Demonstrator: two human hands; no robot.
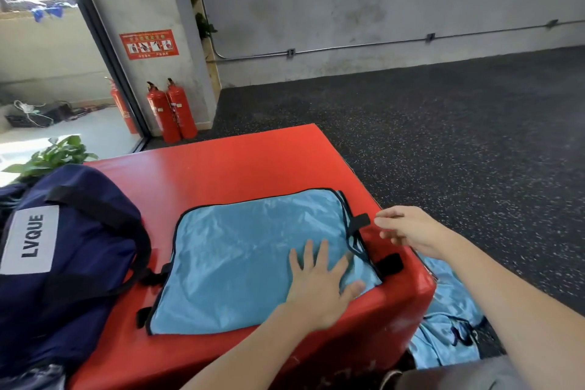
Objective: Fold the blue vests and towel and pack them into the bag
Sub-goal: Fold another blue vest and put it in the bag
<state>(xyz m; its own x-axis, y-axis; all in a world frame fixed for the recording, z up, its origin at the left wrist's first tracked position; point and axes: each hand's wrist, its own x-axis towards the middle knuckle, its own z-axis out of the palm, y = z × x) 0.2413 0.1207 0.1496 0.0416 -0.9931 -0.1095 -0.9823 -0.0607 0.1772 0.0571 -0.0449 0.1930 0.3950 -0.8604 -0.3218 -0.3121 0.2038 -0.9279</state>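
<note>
A light blue vest [240, 256] with black trim lies folded flat on the red padded block [240, 161]. My left hand [319, 282] presses flat on the vest's near right part, fingers spread. My right hand [408, 228] hovers just right of the vest's black strap tab [359, 222], fingers loosely extended, holding nothing. A navy blue bag [72, 250] with black handles and a white label stands on the block's left side. More light blue vest fabric [449, 326] lies in a heap on the floor to the right of the block.
Two red fire extinguishers [172, 111] stand by a concrete pillar beyond the block. A green plant [57, 155] sits behind the bag. Dark speckled floor [443, 136] stretches to the right and far side. A glass door is at the left.
</note>
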